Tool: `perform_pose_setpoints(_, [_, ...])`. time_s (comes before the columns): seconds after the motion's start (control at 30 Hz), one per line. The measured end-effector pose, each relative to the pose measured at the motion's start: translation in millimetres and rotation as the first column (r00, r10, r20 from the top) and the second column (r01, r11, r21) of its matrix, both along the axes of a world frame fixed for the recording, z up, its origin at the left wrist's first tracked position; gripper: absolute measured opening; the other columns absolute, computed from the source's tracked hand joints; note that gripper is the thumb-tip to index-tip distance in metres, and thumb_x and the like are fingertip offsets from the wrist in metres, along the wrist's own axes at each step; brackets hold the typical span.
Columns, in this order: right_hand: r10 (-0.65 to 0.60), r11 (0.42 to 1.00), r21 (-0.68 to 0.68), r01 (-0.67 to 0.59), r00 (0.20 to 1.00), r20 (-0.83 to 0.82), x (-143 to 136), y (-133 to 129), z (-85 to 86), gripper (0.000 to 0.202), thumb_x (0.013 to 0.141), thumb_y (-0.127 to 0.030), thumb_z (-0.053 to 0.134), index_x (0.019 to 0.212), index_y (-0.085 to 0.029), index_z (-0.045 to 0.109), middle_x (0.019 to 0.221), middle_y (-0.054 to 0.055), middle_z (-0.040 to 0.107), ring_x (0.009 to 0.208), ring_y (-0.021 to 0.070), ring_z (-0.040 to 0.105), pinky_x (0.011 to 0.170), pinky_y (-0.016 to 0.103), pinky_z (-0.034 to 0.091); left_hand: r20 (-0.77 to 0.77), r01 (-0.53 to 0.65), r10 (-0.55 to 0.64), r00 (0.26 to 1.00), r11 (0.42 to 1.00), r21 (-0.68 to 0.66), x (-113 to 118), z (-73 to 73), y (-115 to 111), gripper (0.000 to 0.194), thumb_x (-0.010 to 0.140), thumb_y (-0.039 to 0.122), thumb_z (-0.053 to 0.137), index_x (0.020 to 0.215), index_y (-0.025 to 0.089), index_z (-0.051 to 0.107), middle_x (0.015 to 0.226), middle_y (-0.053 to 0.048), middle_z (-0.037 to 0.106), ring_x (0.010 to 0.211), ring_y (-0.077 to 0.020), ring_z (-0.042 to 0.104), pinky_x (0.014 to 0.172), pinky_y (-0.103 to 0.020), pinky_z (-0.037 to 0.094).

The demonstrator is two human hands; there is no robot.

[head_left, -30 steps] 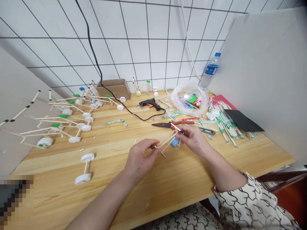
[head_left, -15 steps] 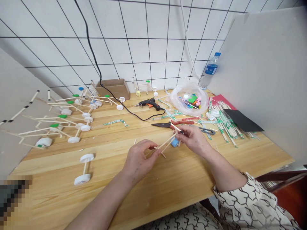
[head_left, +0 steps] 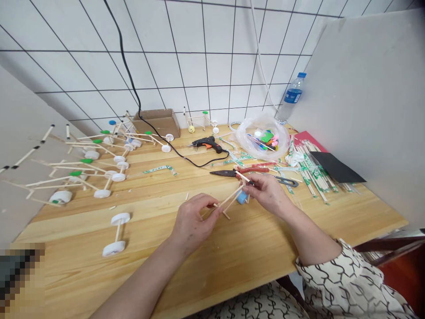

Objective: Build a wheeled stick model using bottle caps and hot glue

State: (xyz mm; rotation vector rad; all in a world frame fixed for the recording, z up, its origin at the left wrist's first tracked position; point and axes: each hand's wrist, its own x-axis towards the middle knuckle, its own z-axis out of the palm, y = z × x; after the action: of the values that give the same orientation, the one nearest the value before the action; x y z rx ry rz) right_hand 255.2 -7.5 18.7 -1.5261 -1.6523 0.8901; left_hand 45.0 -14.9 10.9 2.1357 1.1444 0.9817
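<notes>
Both hands hold a small frame of thin wooden sticks [head_left: 231, 196] over the table. My left hand [head_left: 195, 217] pinches its left end between thumb and fingers, near a short cross stick. At the other end my right hand [head_left: 265, 190] grips the frame beside a stick with dark tips. A blue piece [head_left: 242, 197] shows just below the right fingers, partly hidden. Two white wheels [head_left: 113, 248] joined by a stick axle stand on the table to the left of my left hand.
Several stick frames with white wheels [head_left: 102, 193] stand at the left. Behind the hands lie pliers [head_left: 224, 173], a glue gun [head_left: 207, 143] with its black cord, and a plastic bag [head_left: 280, 150] of colourful pieces. Wrapped sticks [head_left: 312, 170] and a bottle [head_left: 292, 96] are at the right.
</notes>
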Motion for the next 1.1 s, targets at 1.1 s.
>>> perform_pose_setpoints(1.1, [-0.007,1.0,0.021,0.007,1.0,-0.022,-0.4,0.3,-1.0,0.016,0.07,-0.03,0.056,0.077,-0.016,0.061,0.064,0.001,0.057,0.056,0.0127,0.052,0.053,0.024,0.041,0.023,0.016,-0.017,1.0,1.0,0.018,-0.2,0.1,-1.0,0.007,0.077,0.019,0.058,0.078,0.018,0.065,0.073,-0.002,0.069,0.065,-0.0129,0.063,0.065,-0.023,0.049])
